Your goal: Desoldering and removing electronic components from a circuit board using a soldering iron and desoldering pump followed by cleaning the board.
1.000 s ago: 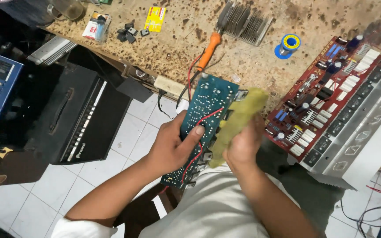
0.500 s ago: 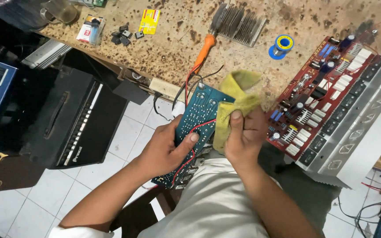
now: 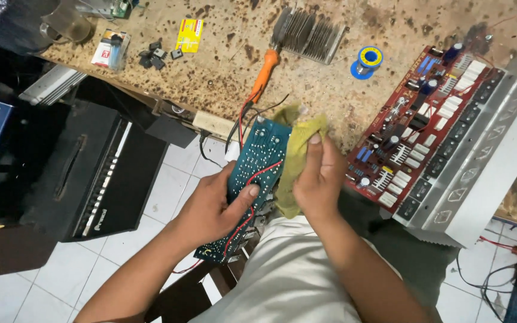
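- left hand clamped on green circuit board, thumb across solder face, frame centre.
- right hand pinches yellow cloth against board's right edge.
- board: light, stiff, fragile; judged best held by edges. cloth soft, limp.

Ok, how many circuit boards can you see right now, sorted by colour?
Green board, held in the left hand beside the yellow cloth in the right hand: 1
Red board lying on the speckled workbench: 1
Total: 2
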